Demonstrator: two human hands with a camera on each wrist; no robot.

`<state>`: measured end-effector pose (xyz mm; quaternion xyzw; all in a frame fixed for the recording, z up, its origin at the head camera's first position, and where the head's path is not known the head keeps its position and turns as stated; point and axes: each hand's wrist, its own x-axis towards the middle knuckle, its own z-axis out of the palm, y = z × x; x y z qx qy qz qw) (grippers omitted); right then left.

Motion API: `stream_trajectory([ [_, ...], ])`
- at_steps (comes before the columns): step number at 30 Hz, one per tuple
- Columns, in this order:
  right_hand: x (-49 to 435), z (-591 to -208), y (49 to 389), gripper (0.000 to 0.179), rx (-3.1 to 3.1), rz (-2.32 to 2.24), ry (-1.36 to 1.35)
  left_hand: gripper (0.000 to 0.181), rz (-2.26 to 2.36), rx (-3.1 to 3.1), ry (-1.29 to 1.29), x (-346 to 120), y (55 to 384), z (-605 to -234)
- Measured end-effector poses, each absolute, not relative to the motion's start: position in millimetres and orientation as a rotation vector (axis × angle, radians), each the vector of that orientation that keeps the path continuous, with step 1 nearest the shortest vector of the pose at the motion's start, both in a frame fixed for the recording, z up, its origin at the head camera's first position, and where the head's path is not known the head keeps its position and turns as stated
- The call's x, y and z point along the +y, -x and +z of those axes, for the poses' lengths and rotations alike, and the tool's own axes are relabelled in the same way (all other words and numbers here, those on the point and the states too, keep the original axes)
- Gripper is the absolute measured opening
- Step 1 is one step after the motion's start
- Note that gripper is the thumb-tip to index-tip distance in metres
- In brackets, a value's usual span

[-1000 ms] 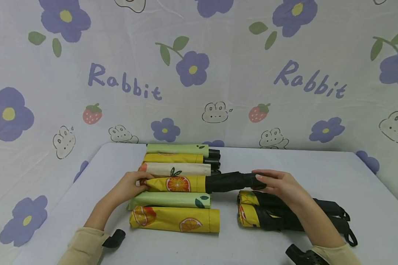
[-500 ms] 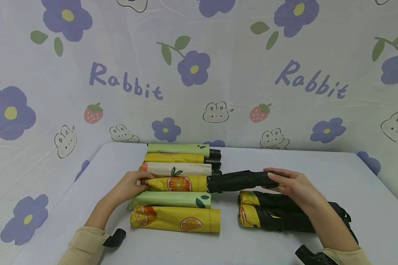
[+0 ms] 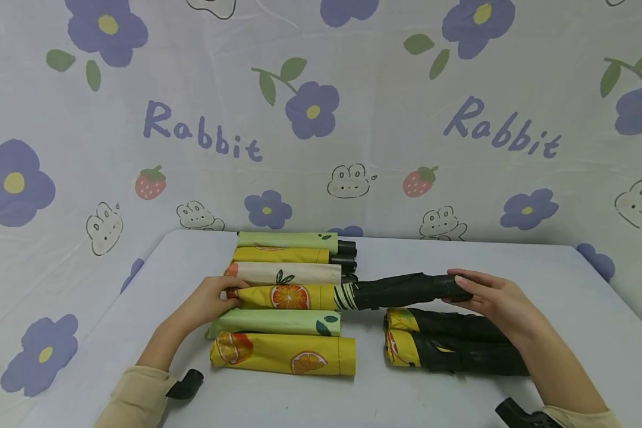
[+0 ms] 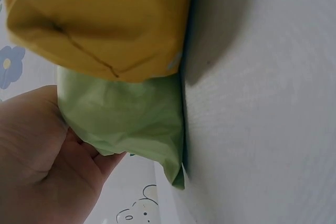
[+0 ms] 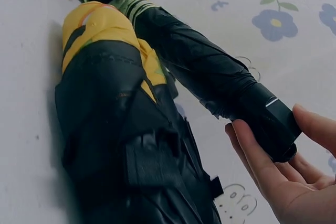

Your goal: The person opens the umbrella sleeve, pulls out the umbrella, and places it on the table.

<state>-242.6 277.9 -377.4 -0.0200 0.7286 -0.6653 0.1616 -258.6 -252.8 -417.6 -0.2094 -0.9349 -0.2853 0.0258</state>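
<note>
My left hand (image 3: 208, 304) holds the left end of a yellow umbrella sleeve (image 3: 318, 296) printed with an orange slice. From the sleeve's right mouth sticks a black folded umbrella (image 3: 398, 291), with green-and-white stripes showing beside the sleeve. The right hand (image 3: 497, 300) pinches the umbrella's black handle (image 5: 270, 114) between thumb and fingers, raised a little above the table. Just in front of the held sleeve lie a light green sleeve (image 3: 278, 323) and another yellow sleeve (image 3: 267, 355). In the left wrist view these two hide my left fingertips' grip.
Behind the held sleeve, green (image 3: 283, 240), yellow (image 3: 280, 255) and cream (image 3: 299, 273) sleeves lie in a row, black ends showing at their right. Two black folded umbrellas with yellow tips (image 3: 455, 356) lie under the right forearm. The white table (image 3: 353, 404) meets a printed cloth.
The right hand has moved rightward, drawing the black umbrella farther out of the yellow sleeve, so its striped part now shows. My left hand has stayed in place on the sleeve.
</note>
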Motion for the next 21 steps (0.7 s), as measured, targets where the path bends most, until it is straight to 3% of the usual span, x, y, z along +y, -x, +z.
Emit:
stream_trajectory([
  [11,311,-377,239,0.025,1.874,-2.098,0.079,0.022,-0.893,-2.889,0.654,-253,259,-418],
  [21,342,-388,238,0.036,1.581,-2.317,0.265,0.023,-0.893,-2.895,0.640,-253,260,-419],
])
